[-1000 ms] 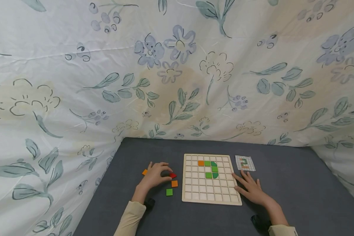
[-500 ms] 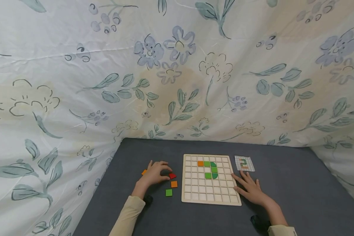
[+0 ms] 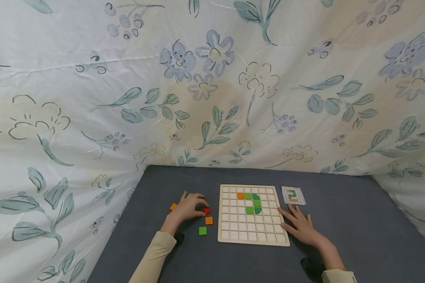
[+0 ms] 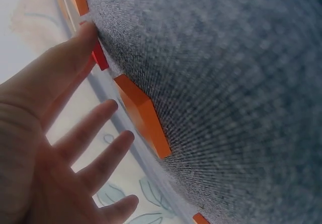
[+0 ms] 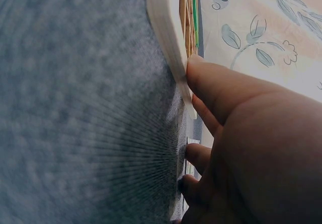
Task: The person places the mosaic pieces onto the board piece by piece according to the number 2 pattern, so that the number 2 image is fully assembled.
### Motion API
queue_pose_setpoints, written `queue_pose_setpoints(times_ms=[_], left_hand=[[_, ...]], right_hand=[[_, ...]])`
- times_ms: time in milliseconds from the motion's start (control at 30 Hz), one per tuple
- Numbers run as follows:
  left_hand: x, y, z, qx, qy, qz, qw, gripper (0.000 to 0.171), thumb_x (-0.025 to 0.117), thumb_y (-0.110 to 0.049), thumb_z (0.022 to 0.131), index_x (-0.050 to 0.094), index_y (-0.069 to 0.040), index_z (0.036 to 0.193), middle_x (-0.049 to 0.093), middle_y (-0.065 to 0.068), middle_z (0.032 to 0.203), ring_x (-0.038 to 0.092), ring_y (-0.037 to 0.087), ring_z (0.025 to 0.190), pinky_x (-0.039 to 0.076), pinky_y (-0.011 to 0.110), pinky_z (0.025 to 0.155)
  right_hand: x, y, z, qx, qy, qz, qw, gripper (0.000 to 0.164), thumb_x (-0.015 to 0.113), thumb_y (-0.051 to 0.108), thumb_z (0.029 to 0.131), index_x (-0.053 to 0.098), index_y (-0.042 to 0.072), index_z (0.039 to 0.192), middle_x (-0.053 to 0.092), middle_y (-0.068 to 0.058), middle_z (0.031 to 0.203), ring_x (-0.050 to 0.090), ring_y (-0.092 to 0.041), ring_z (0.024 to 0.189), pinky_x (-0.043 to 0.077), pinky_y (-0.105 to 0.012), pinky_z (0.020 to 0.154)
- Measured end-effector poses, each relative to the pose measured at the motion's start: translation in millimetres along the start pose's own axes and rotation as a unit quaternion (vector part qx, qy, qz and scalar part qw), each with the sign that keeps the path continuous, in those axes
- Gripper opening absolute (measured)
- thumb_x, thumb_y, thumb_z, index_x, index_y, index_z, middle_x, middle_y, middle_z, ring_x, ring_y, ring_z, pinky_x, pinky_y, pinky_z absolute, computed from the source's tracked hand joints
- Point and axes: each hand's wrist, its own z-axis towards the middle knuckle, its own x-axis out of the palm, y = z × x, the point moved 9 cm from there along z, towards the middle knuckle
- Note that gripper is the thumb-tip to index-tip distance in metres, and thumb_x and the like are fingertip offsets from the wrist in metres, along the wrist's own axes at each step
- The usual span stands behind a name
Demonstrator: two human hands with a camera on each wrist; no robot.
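Note:
In the head view my left hand [image 3: 187,207] is left of the wooden grid board [image 3: 230,236], with thumb and index finger at a small red tile [image 3: 207,210]. The left wrist view has the thumb tip against that red tile [image 4: 101,59], the index finger behind it, and the other fingers spread. On the board's right edge rest the fingertips of my right hand [image 3: 301,228], which is spread. An orange tile [image 3: 240,195], several green squares [image 3: 257,203] and dark green rounded pieces [image 3: 257,210] sit in the grid's cells.
Near the left hand lie a loose orange tile [image 3: 209,221] and a green tile [image 3: 202,231]. Another orange piece [image 3: 173,206] is partly hidden behind that hand. A printed pattern card [image 3: 294,195] lies right of the board. Flowered cloth [image 3: 212,118] hangs behind the dark table.
My left hand has shifted only slightly about the red tile, its thumb and index finger staying near it. The right hand and the board pieces have not visibly moved.

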Motion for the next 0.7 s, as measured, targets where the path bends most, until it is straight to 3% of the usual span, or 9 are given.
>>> queue_pose_setpoints(times_ms=[267, 700], left_hand=[[-1.0, -6.6, 0.6, 0.014, -0.012, 0.024, 0.9995, 0.025, 0.074, -0.034, 0.077, 0.07, -0.026, 0.1, 0.053, 0.006, 0.131, 0.044, 0.031, 0.123, 0.012, 0.065, 0.108], [-2.7, -9.2, 1.0, 0.009, -0.034, 0.067, 0.9972, 0.02, 0.074, -0.042, 0.075, 0.067, -0.027, 0.087, 0.055, 0.002, 0.128, 0.046, 0.029, 0.121, 0.016, 0.064, 0.108]], right_hand=[[0.1, 0.7, -0.1, -0.001, 0.0, -0.001, 1.0, 0.056, 0.056, 0.033, 0.092, 0.04, 0.01, 0.141, 0.018, -0.033, 0.146, 0.008, -0.06, 0.13, -0.001, -0.08, 0.091], [1.2, -1.3, 1.0, 0.001, -0.002, -0.005, 1.0, 0.057, 0.056, 0.033, 0.092, 0.04, 0.011, 0.141, 0.019, -0.032, 0.146, 0.008, -0.06, 0.13, -0.001, -0.08, 0.091]])
